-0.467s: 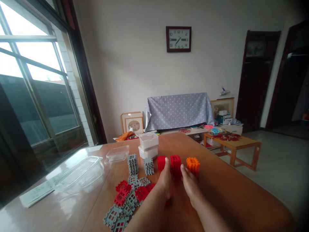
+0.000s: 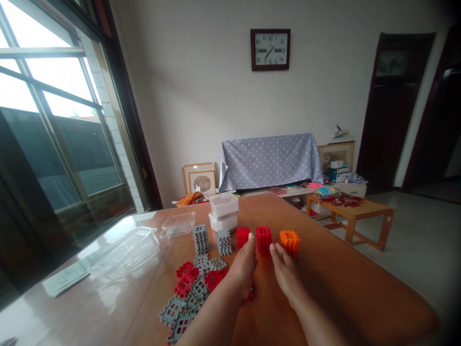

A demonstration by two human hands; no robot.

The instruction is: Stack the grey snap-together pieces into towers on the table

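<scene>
On a brown wooden table [image 2: 345,293], my left hand [image 2: 243,271] rests palm down with its fingertips close to a red block cube [image 2: 242,237]. My right hand [image 2: 285,273] lies beside it, fingers reaching toward another red cube [image 2: 263,240] and an orange cube [image 2: 290,242]. Neither hand holds anything that I can see; a bit of red shows under the left hand. Left of the left hand lies a loose pile of flat red and grey interlocking tiles [image 2: 192,293]. Two grey tile stacks [image 2: 200,239] [image 2: 224,241] stand behind the pile.
Two stacked white plastic boxes [image 2: 223,212] stand behind the cubes. A clear plastic container [image 2: 126,250] and a clear lid [image 2: 178,223] lie at the left, with a paper sheet [image 2: 66,278] near the window. A low wooden table [image 2: 351,211] stands on the floor beyond.
The view has tilted slightly, shifting the scene. Both hands have drawn back a little from the red cubes; the cubes have not moved.
</scene>
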